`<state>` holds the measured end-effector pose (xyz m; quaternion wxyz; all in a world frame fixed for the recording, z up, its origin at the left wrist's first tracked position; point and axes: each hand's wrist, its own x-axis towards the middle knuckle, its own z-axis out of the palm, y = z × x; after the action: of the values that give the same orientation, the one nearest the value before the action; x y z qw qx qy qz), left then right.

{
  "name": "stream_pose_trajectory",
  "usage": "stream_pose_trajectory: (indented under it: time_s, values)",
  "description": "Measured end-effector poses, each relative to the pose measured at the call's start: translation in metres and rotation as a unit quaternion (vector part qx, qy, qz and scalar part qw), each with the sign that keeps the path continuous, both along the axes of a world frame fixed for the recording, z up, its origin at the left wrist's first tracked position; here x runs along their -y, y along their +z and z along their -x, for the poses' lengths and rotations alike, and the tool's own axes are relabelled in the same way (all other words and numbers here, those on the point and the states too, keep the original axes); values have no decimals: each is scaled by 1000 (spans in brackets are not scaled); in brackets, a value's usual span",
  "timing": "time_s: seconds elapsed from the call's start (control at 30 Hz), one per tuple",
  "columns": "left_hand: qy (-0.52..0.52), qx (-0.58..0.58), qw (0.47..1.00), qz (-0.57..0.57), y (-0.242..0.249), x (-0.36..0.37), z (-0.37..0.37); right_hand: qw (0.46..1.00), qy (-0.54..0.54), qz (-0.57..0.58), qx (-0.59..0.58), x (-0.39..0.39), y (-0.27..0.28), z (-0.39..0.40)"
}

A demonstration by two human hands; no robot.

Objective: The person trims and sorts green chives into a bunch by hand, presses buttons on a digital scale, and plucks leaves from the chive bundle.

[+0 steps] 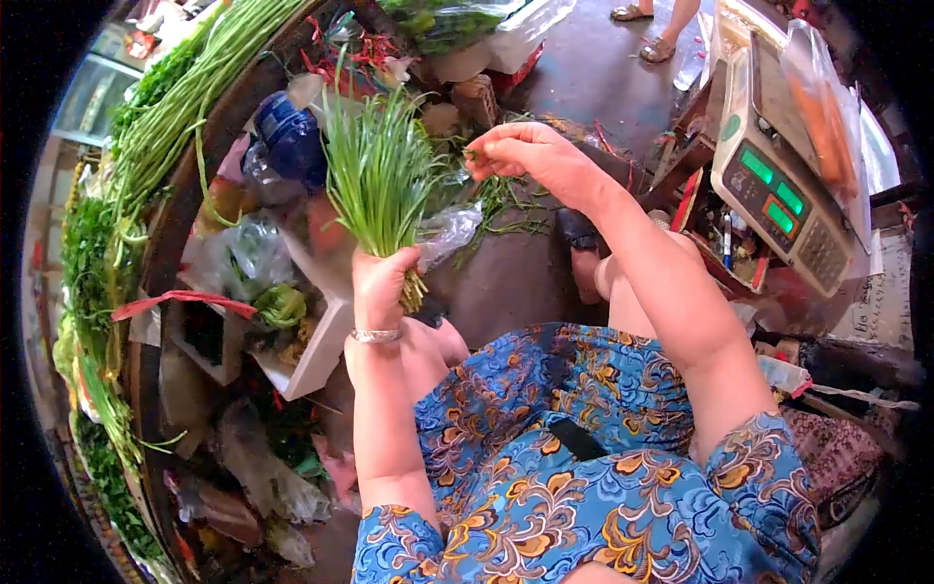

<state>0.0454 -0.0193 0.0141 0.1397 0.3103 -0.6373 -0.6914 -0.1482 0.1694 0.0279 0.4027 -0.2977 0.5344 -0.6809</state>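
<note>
A bunch of long green leafy stalks (pixel 381 170) stands upright in my left hand (pixel 381 287), whose fingers wrap round it near the pale cut ends. My right hand (pixel 516 156) is raised to the right of the leaves, apart from the bunch. Its thumb and fingertips are pinched together on a small dark green scrap (pixel 474 157). Loose green trimmings (pixel 501 209) lie on the floor below my right hand.
Long green beans (pixel 209 88) and leafy greens (pixel 88 258) line the stall at the left. A scale (pixel 778 165) with lit green digits stands at the right. A white foam box (pixel 316 350), plastic bags and a blue container (pixel 289 136) are left of my legs. Another person's feet (pixel 659 49) are at the top.
</note>
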Motion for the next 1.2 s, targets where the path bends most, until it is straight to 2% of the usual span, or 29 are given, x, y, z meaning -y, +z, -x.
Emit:
stream_pose_trajectory:
  time_s: [0.1, 0.17, 0.23, 0.27, 0.33, 0.37, 0.43, 0.47, 0.5, 0.57, 0.6, 0.63, 0.7, 0.77, 0.83, 0.9, 0.93, 0.97, 1.03, 1.07, 1.1, 1.17, 1.2]
  values:
    - [6, 4, 1000, -3, 0, 6, -4, 979, -125, -68, -148, 2, -5, 4]
    - [7, 17, 1000, 1, 3, 5, -5, 968, -156, -98, -167, 4, -6, 6]
    - [7, 2, 1000, 6, 7, 5, -7, 913, -169, -251, -274, 7, -12, 13]
    - [9, 1, 1000, 6, 9, 4, -7, 914, -167, -251, -273, 9, -16, 15]
    - [15, -22, 1000, 4, 9, 3, -7, 850, -190, -270, -411, 13, -27, 15]
    - [21, -45, 999, 2, 9, 3, -8, 851, -188, -269, -409, 16, -33, 11]
    - [9, -43, 999, 1, 11, 7, -11, 786, -234, -298, -488, 21, -42, -4]
    - [8, -41, 999, -30, 14, 6, -12, 771, -215, -323, -505, 22, -58, -6]
    - [8, -40, 997, -61, 18, 5, -12, 771, -214, -321, -506, 22, -57, -7]
    - [8, -37, 996, -77, 21, 6, -14, 740, -194, -355, -538, 20, -56, -8]
    - [-4, -59, 991, -118, 20, 9, -16, 715, -227, -330, -572, 22, -56, -9]
    - [-16, -81, 984, -159, 18, 11, -18, 715, -226, -330, -574, 22, -55, -7]
    - [-22, -78, 982, -169, 16, 14, -20, 755, -187, -323, -539, 22, -51, -3]
    - [-42, -127, 965, -225, 18, 12, -19, 755, -185, -323, -540, 23, -45, -8]
    - [-46, -133, 964, -226, 17, 11, -18, 754, -185, -323, -540, 25, -45, -10]
    - [-50, -139, 963, -226, 17, 11, -19, 779, -202, -297, -514, 28, -51, -11]
    - [-51, -139, 962, -230, 17, 10, -19, 783, -133, -355, -494, 27, -51, -11]
    - [-51, -138, 961, -234, 18, 9, -19, 782, -133, -354, -495, 26, -52, -14]
    - [-50, -136, 963, -229, 20, 6, -17, 768, -10, -381, -514, 25, -54, -25]
    - [-48, -133, 964, -227, 21, 5, -17, 781, 29, -407, -473, 26, -55, -28]
    - [-45, -131, 965, -224, 21, 5, -16, 767, 61, -421, -480, 25, -37, -34]
    - [-61, -116, 967, -218, 20, 7, -14, 879, 180, -297, -326, 31, -52, -24]
    - [-64, -104, 973, -197, 21, 4, -11, 879, 181, -296, -328, 31, -45, -28]
